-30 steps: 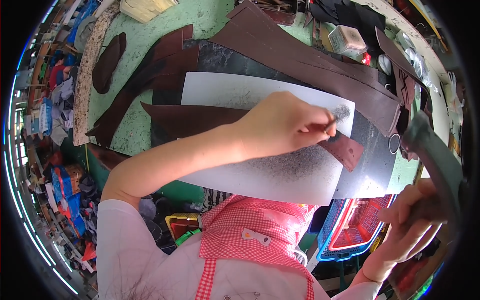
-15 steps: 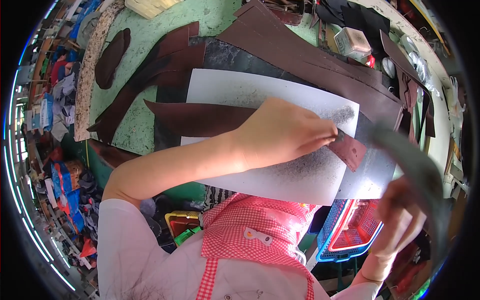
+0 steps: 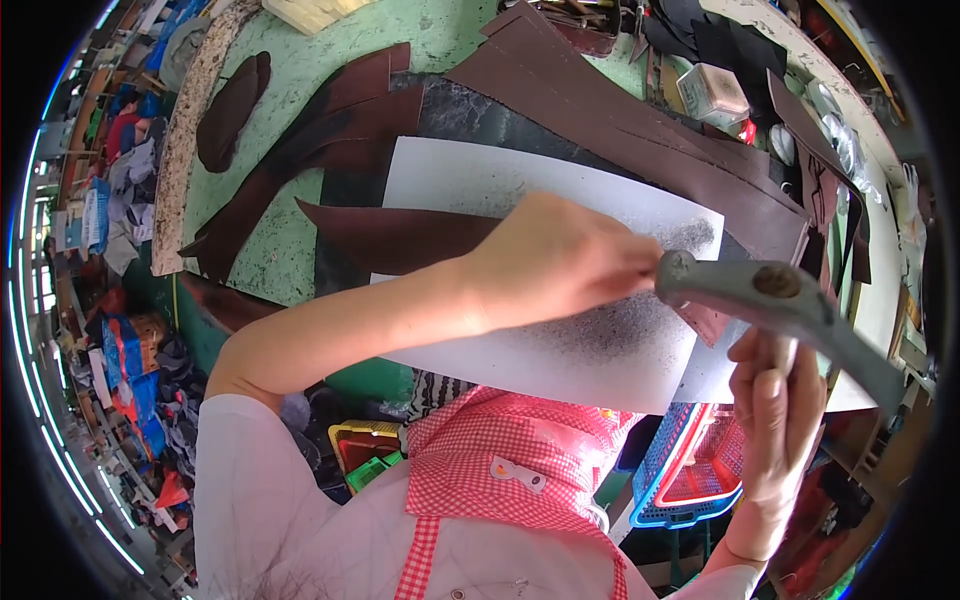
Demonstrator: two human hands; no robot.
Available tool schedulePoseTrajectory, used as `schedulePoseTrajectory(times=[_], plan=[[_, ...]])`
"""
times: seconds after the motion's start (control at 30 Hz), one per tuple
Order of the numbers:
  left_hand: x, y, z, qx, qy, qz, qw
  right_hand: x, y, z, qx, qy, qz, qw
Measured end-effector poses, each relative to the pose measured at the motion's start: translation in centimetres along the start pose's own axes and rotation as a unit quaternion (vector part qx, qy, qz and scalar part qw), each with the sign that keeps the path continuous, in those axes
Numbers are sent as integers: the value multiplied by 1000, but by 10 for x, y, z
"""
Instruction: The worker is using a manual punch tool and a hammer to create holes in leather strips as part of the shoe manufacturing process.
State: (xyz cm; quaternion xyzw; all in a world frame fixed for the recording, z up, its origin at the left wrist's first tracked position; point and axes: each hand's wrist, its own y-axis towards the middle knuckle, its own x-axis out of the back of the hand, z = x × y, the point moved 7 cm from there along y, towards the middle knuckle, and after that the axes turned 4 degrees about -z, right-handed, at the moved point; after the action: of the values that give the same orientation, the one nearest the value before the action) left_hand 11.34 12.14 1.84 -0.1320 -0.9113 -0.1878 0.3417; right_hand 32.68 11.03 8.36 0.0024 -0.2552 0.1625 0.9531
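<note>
With the left hand (image 3: 560, 262) pinching the small brown leather piece (image 3: 708, 322) flat on the white sheet (image 3: 560, 355), the right hand (image 3: 775, 400), closed around the hammer (image 3: 775, 300), should apparently strike squarely, clear of the pinning fingertips.

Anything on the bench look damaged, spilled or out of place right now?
Only one thing: the white work sheet carries a dark speckled smudge near the left hand, beside the small brown leather piece. The right hand holds a grey metal hammer.
</note>
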Motion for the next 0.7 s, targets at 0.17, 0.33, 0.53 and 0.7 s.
schedulePoseTrajectory(times=[0.17, 0.33, 0.53, 0.7], plan=[[0, 3, 23, 112, -254, -26, 960, -7, 23, -7, -96, 168, 438, 878], [2, -4, 3, -6, -26, 6, 1000, -8, 10, 5, -1, -93, 93, 991], [6, -2, 23, 110, -200, -14, 973, 15, 21, -15, -38, 67, 187, 979], [10, -8, 4, -8, -14, -32, 999, -20, 16, 24, -8, -68, 126, 990]])
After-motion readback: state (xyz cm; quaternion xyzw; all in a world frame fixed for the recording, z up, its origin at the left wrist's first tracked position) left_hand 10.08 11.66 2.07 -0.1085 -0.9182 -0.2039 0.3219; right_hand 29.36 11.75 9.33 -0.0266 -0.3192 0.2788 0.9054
